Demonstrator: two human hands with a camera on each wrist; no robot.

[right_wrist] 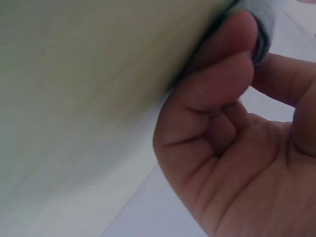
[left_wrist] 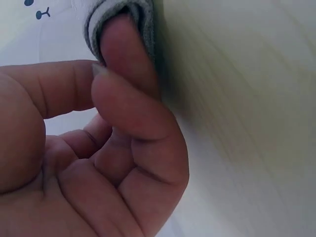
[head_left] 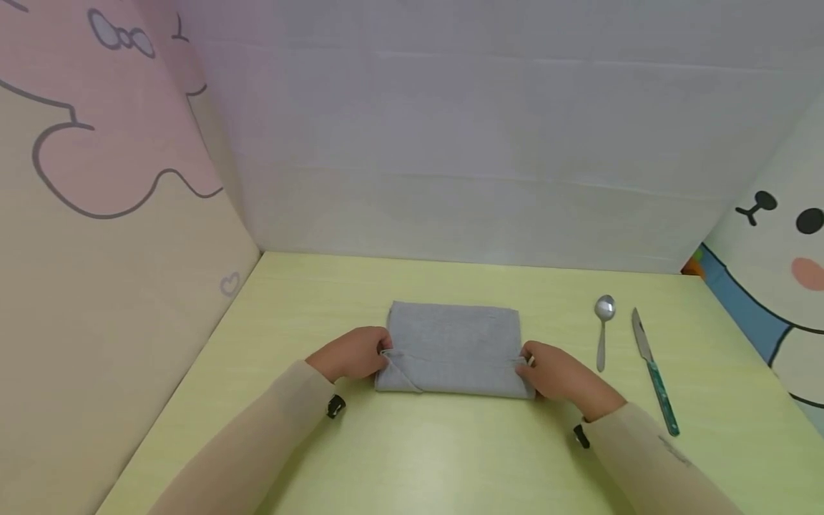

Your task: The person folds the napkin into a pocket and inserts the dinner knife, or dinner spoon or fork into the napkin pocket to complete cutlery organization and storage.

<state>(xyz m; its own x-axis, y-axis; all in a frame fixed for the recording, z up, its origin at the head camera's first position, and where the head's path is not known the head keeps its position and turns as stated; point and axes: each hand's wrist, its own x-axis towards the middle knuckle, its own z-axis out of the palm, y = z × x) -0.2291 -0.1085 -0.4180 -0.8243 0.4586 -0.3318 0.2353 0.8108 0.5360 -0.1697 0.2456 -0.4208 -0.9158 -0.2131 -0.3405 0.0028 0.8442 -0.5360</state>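
A grey cloth [head_left: 453,336] lies folded into a flat rectangle, with a folded flap along its near side and a slanting crease at the near left. At its left edge my left hand [head_left: 357,352] pinches the end of the fold. One finger of that hand [left_wrist: 133,138] is tucked inside the rolled cloth layers [left_wrist: 94,29] in the left wrist view. My right hand [head_left: 553,368] grips the opposite end of the same fold. In the right wrist view, curled fingers of this hand [right_wrist: 212,118] meet the cloth's layered edge [right_wrist: 264,29].
Right of the cloth, a metal spoon [head_left: 604,315] lies on the pale yellow table [head_left: 450,458]. Beside it is a knife [head_left: 659,390] with a green handle. A white wall panel [head_left: 463,143] stands behind, and printed panels flank both sides.
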